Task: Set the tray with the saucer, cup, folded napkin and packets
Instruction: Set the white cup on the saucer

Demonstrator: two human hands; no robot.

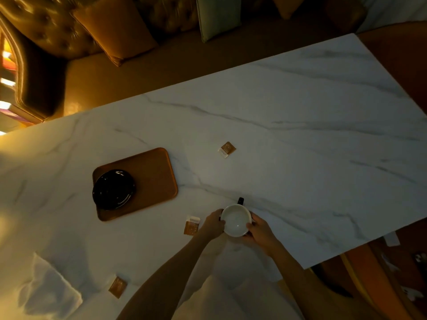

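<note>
Cup (236, 220), round, white inside with a dark handle, sits cradled between both hands, apparently to steady it for a lift. Left hand (212, 224) and right hand (260, 229) curl their fingers (250, 226) around its sides. Left of the cup lies a brown rounded tray (152, 179) carrying a black saucer (113, 189). Three small brown packets (227, 149) lie loose around the cup. A white folded napkin (49, 289) rests far left, nearer the person. Bare white marble tabletop (300, 135) separates cup and tray.
</note>
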